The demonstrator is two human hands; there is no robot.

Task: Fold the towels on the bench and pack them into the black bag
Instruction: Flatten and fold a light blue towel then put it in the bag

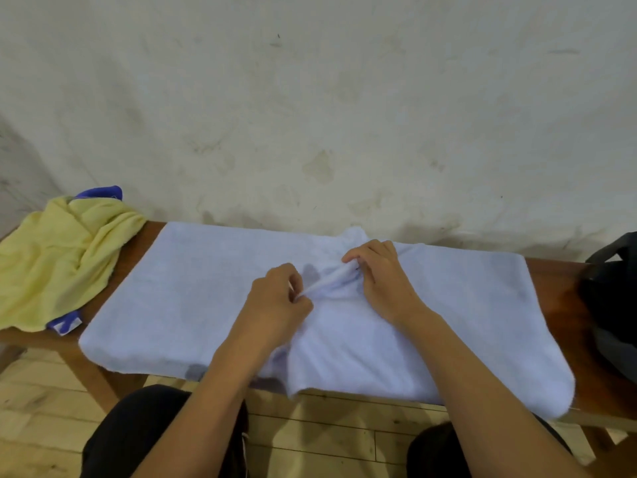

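Stained pale wall (344,98) behind, wood-plank floor (327,439) below. Brown wooden worktop (555,291) running left to right along the wall. White towel (193,288) spread flat over most of the worktop, near edge hanging slightly over the front, bunched into a raised ridge at the middle. Yellow towel (58,260) heaped crumpled at the worktop's left end, just beside the white one, with bits of blue cloth (101,193) showing behind and under it. Black bag (613,305) at the right end, cut off by the frame edge. Left hand (279,301) curled, pinching the near end of the ridge. Right hand (379,274) curled too, fingers gripping the far end of the same ridge.
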